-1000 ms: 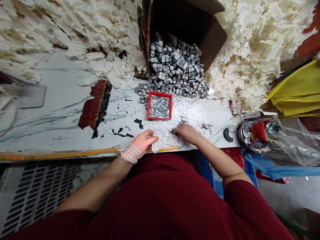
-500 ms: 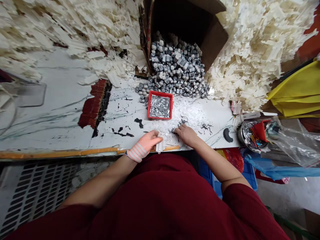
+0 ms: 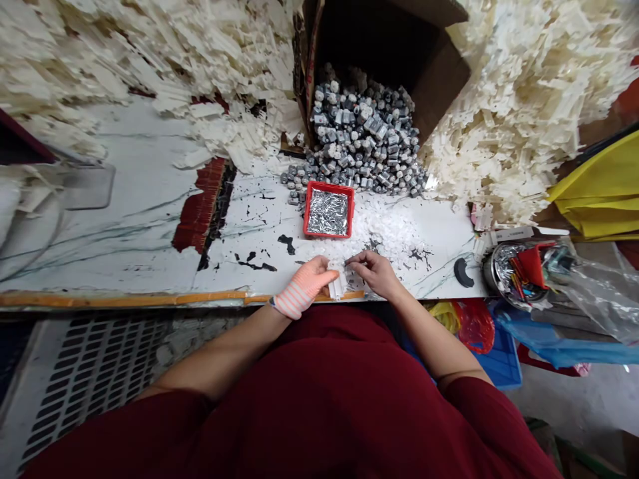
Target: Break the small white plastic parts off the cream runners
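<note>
A ridged white plastic strip [image 3: 337, 283] sits at the front edge of a white, black-stained table [image 3: 124, 253], held closely in the left hand [image 3: 308, 287], whose pink-striped glove [image 3: 298, 299] covers the palm. Just right of the strip, the right hand [image 3: 375, 274] pinches narrowly on something too small to make out. Ahead of the grip, white plastic crumbs [image 3: 384, 229] lie before a red tray of silvery pins [image 3: 328, 210], and grey metal parts [image 3: 362, 136] spill from a brown cardboard box [image 3: 384, 46]. Both forearms reach inward, elbows out.

Sliver [image 3: 348, 261] in right hand [image 3: 375, 274], too small to tell
</note>
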### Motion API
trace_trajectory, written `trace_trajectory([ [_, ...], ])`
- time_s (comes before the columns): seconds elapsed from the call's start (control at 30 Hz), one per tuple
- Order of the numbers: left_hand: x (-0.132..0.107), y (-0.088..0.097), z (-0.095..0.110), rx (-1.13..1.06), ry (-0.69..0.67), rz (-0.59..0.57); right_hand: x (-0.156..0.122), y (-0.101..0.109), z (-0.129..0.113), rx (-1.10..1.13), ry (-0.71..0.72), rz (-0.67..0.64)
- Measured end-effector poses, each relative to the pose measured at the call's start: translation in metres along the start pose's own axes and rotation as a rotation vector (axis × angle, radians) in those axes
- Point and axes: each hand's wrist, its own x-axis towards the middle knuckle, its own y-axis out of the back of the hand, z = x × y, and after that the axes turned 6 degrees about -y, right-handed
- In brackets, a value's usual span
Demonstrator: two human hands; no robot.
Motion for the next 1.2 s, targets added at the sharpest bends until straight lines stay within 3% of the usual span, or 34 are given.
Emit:
trace_trajectory([
  [0.1, 0.001, 0.0, -0.002, 0.028, -0.016, -0.012, -0.003, -0.008, -0.009, 0.034, 0.032, 0.009],
  [0.3, -0.003, 0.003, 0.001, 0.097, -0.025, -0.002, -0.007, -0.008, -0.018, -0.277, 0.114, -0.013],
  [0.47, -0.007, 0.002, 0.003, 0.195, -0.038, -0.01, -0.013, -0.012, -0.019, -0.283, 0.048, -0.052],
  [0.67, -0.01, 0.0, 0.01, 0.159, 0.027, -0.047, -0.004, -0.002, 0.003, -0.089, -0.023, -0.111],
  [0.8, -0.008, 0.002, 0.011, 0.152, 0.039, -0.024, 0.012, 0.004, 0.015, -0.391, -0.017, 0.091],
  [0.97, -0.005, 0.004, 0.007, 0.166, 0.038, -0.011, 0.019, -0.01, 0.019, -0.761, 0.049, 0.093],
  [1.07, -0.005, 0.004, 0.006, 0.191, 0.041, -0.015, 0.015, -0.013, 0.016, -0.658, 0.039, 0.099],
  [1.2, -0.004, 0.003, 0.004, 0.235, 0.033, -0.012, 0.001, -0.009, 0.005, -0.138, -0.035, -0.061],
])
